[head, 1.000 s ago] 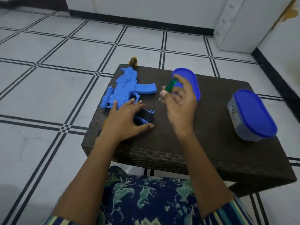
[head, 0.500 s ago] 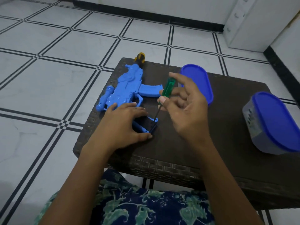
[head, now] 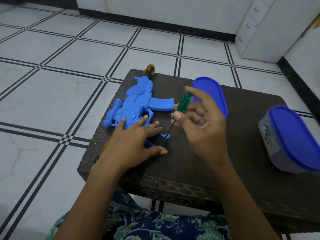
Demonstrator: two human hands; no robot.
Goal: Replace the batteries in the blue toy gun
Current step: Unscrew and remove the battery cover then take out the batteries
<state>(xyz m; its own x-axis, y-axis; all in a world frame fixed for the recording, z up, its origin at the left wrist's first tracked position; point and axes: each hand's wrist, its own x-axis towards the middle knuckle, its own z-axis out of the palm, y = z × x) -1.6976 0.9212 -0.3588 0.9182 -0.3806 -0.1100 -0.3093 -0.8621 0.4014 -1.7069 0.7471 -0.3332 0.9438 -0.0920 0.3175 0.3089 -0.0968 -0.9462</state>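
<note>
The blue toy gun [head: 136, 103] lies on its side at the left of a dark woven table [head: 233, 153], muzzle with a yellow-black tip pointing away. My left hand [head: 136, 141] presses flat on the gun's grip, fingers straight, covering most of it. My right hand [head: 199, 125] pinches a green-handled screwdriver [head: 184, 103] between thumb and fingers. The screwdriver's thin dark shaft slants down to the butt of the grip, its tip on the blue plastic just right of my left fingers.
A loose blue oval lid [head: 211, 94] lies on the table behind my right hand. A grey container with a blue lid [head: 290, 141] stands near the table's right edge. White tiled floor surrounds the table; a white cabinet [head: 259, 26] is at the back right.
The camera has drawn closer and tilted slightly. My right hand's fingers have shifted a little round the screwdriver handle; its tip stays on the grip. My left hand keeps pressing the gun.
</note>
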